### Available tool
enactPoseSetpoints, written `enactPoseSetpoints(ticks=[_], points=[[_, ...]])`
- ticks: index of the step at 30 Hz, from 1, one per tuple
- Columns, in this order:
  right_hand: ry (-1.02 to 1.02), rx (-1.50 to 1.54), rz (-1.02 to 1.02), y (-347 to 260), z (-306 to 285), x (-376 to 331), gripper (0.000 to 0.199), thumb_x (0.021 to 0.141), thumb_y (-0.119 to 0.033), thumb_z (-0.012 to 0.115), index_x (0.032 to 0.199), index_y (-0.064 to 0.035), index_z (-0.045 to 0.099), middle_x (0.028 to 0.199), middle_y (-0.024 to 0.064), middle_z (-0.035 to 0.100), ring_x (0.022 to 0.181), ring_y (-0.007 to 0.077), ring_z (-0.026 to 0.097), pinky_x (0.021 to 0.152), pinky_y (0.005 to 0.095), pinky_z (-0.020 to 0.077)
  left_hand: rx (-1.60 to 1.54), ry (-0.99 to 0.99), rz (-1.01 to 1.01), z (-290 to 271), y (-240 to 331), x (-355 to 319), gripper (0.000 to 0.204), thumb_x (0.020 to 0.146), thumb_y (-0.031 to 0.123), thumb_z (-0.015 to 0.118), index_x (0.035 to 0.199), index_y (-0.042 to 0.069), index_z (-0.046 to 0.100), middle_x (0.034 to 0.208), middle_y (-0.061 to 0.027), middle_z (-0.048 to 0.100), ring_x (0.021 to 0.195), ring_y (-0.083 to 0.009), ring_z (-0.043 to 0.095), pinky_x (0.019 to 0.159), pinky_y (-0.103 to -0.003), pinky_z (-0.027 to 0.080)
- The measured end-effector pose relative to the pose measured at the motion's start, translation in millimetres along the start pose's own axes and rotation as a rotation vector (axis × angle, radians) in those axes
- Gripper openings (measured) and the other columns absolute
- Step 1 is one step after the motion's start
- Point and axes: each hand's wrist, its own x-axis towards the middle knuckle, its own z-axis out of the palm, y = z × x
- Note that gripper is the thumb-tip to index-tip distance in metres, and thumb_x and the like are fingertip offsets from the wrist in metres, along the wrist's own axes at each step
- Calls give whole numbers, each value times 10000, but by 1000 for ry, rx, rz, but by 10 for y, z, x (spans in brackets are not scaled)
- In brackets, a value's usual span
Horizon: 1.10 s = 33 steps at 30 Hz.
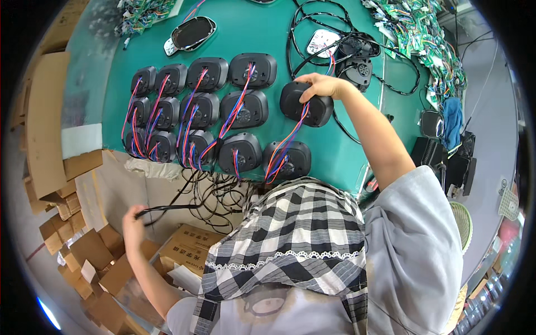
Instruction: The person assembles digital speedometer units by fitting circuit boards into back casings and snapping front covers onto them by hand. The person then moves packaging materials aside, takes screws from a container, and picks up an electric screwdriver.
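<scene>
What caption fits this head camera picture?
Right hand places a black housing on the green table; left hand grips black cables.

lower table edge behind checked apron

Black oval housings w/ red-blue wire tails on the green table: approx 15. Back row 4, middle row 4, front row 6, plus 1 more off to the right. Front-left ones overlap, so count there is rough. 1 silver-rimmed oval unit lying face up. 1 white-faced dial unit. Green circuit-board piles: 2, top left & top right. 1 blue cloth. Cardboard boxes: many, can't count. Hands: 2.
</scene>
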Motion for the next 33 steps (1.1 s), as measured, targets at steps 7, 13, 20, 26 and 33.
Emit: enactPoseSetpoints(ticks=[7, 13, 20, 26, 33], points=[[-47, -316, -148, 183, 194, 81, 621, 720, -110, 733, 1294, -51, 504, 1119, 105, 619, 1019, 198, 589, 911, 327, 458, 782, -600, -317, 1001, -753, -262, 334, 754, 285, 683, 1017, 82, 646, 985, -164, 655, 960, -309, 612, 857, -403, 452], [429, -717, -317, 423, 570, -214, 604, 646, -299, 778, 1195, -104, 617, 1064, 117, 655, 1016, 312, 543, 925, 391, 429, -48, -5, 313, 1533, 1328, 554, 167, 831, 205, 636, 918, 62, 633, 896, -120, 641, 833, -291, 619, 720, -390, 472], [1078, -656, -526, 426, 867, -432, 390, 767, -285, 710, 1066, -46, 633, 1034, 106, 658, 950, 268, 596, 835, 384, 473, 50, -144, 1134, 2061, 3009, 883, 347, 758, 340, 695, 1012, 117, 619, 1159, -55, 556, 1092, -240, 511, 944, -412, 357], [1265, -90, -79, 324, -162, -204, 302, 791, -279, 680, 847, 9, 610, 733, 107, 657, 678, 257, 642, 629, 365, 494, -108, 59, 1070, 2317, 3919, 1558, 241, 814, 264, 646, 989, 103, 614, 999, -30, 615, 1027, -238, 549, 885, -396, 390], [957, 606, -262, 86, -142, -838, 103, 889, -173, 613, 880, -77, 576, 670, -12, 574, 481, 36, 430, 439, 184, 316, -54, -54, 884, 2672, 4185, 2041, 494, 756, 347, 707, 1160, 109, 550, 1227, -105, 480, 1123, -292, 490, 907, -411, 409]])
